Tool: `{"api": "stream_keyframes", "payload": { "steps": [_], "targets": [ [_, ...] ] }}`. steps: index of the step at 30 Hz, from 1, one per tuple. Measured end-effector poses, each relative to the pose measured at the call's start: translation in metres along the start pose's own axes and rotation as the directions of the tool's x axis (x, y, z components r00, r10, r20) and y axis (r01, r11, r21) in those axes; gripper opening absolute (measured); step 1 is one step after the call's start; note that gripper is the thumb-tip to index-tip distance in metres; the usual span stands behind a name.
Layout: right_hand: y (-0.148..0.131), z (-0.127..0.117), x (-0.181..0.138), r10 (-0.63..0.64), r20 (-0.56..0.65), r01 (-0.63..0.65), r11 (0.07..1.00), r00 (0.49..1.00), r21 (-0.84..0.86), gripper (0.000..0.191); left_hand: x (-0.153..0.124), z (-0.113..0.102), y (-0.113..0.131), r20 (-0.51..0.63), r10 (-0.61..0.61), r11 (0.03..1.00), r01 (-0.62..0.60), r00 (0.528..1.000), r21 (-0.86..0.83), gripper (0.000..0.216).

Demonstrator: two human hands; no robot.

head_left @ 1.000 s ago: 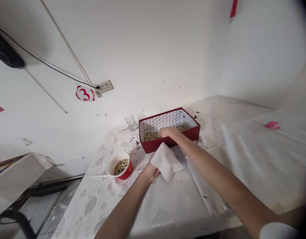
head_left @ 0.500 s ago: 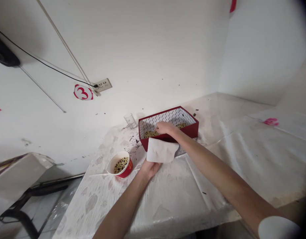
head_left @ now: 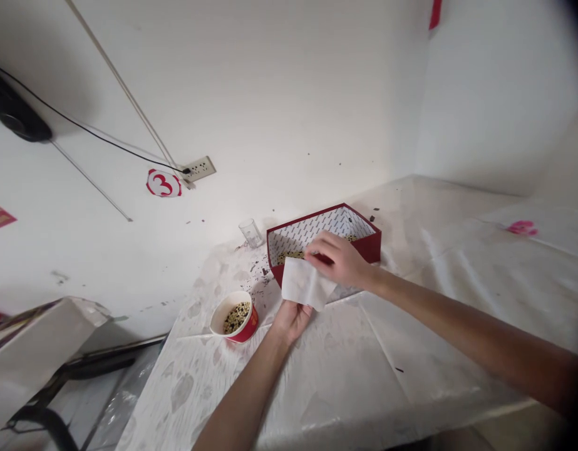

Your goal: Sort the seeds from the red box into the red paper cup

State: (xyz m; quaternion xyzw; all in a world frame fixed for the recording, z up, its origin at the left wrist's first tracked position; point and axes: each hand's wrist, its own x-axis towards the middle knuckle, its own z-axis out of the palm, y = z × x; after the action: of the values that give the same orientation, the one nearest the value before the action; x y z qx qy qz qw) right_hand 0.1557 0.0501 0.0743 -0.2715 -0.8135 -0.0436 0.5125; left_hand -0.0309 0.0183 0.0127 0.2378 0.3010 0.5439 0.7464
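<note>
My left hand [head_left: 293,318] holds a thin white sheet or flat pouch [head_left: 304,282] from below, with part of its fingers hidden behind it. Just above its upper right edge is my right hand [head_left: 338,258], thumb and fingers pressed together; what they pinch, if anything, is too small to tell. Behind both hands stands a red open box [head_left: 373,245] with a white patterned lining. Pale and dark grains [head_left: 291,257] lie on its bottom, partly hidden by my right hand. Left of my left hand is a red and white paper bowl [head_left: 249,326] holding mixed grains.
A small clear glass [head_left: 251,233] stands left of the box. Dark flakes [head_left: 258,275] are scattered between bowl and box. A shiny, pale cloth [head_left: 345,376] covers the table, which meets the wall at the back. A power socket [head_left: 201,168] is on the wall.
My right hand has come up out of the box and back toward the white sheet. The sheet has shifted and folded somewhat in my left hand. The view has turned slightly.
</note>
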Motion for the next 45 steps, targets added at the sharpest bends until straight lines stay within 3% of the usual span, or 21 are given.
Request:
{"api": "stream_keyframes", "payload": {
  "steps": [3,6,10,17,23,27,32,37,40,45],
  "targets": [
    [-0.003,0.001,-0.042,-0.094,-0.066,0.09,0.994,0.993,-0.06,0.009,0.003,-0.004,-0.003,-0.023,0.023,1.0,-0.023,0.999,-0.002,0.044],
    [-0.006,0.008,-0.06,-0.013,-0.149,0.013,1.0,0.989,-0.004,0.014,0.008,-0.009,-0.008,-0.054,0.042,0.999,-0.041,0.998,0.02,0.052],
    [-0.015,0.013,-0.059,0.029,-0.143,-0.023,0.999,0.989,0.043,0.016,0.008,-0.011,-0.012,-0.045,0.037,0.997,-0.033,0.998,0.073,0.05],
    [-0.015,0.014,-0.059,0.084,-0.069,-0.081,0.996,0.994,0.042,0.011,0.0,-0.001,-0.013,0.116,0.015,0.997,-0.024,0.993,0.079,0.04],
    [-0.011,0.008,-0.057,0.091,-0.086,-0.084,0.993,0.992,0.084,0.013,-0.004,0.004,-0.005,0.211,-0.056,0.996,0.039,0.976,0.084,0.033],
    [-0.012,0.004,-0.055,0.116,-0.116,-0.101,0.987,0.986,0.129,0.014,-0.005,0.005,0.0,0.258,-0.027,0.998,0.011,0.966,0.063,0.035],
    [-0.013,0.003,-0.053,0.142,-0.14,-0.115,0.976,0.98,0.187,0.015,-0.005,0.002,0.003,0.237,-0.07,0.998,0.07,0.969,0.005,0.016],
    [-0.018,0.002,-0.052,0.132,-0.154,-0.092,0.966,0.979,0.243,0.019,-0.004,0.0,0.0,0.16,-0.096,0.995,0.1,0.982,-0.021,0.021],
    [-0.022,0.002,-0.052,0.118,-0.127,-0.085,0.966,0.985,0.244,0.015,-0.001,-0.002,-0.004,0.1,-0.04,0.999,0.039,0.994,0.017,0.028],
    [-0.024,0.002,-0.052,0.119,-0.106,-0.087,0.96,0.987,0.268,0.012,0.002,-0.008,-0.01,0.104,-0.085,0.993,0.076,0.991,0.09,0.029]
  ]
}}
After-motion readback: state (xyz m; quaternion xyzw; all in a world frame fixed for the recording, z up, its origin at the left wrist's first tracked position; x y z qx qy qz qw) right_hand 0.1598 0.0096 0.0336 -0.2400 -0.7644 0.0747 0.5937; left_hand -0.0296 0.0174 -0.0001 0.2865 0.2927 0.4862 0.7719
